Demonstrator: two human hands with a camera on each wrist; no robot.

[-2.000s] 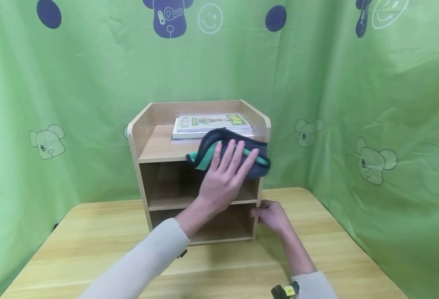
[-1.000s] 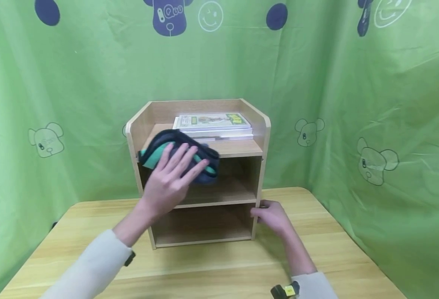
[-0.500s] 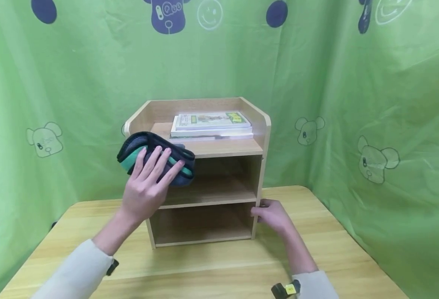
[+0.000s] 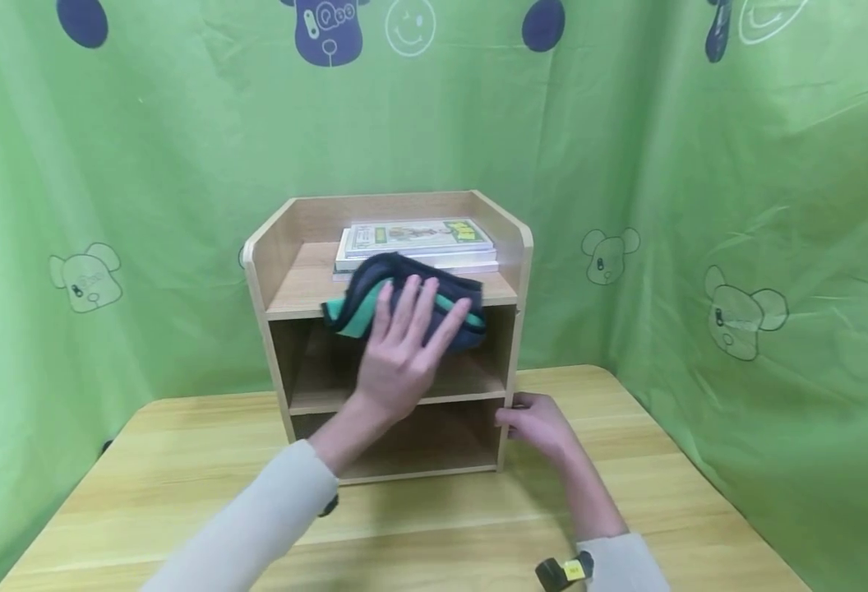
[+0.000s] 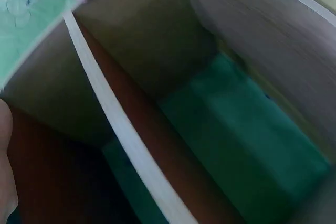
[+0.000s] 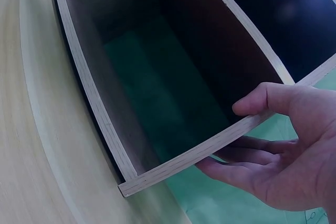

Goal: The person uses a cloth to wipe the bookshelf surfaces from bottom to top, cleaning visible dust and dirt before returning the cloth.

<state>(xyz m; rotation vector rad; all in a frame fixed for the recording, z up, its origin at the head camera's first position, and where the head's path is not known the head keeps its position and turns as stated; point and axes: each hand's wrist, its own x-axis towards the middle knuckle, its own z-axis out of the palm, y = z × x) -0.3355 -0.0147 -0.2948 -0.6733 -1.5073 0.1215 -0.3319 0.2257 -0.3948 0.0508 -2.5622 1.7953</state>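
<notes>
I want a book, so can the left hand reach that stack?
Probably not directly: the left hand holds a dark cloth item in front of the book stack, though nothing lies on top.

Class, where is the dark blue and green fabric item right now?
In the head view, the fabric item is near the middle, held in the left hand before the front edge of the top shelf, partly hiding the stack of books.

Pouch (image 4: 450,285) before the upper compartment (image 4: 473,375)
</notes>
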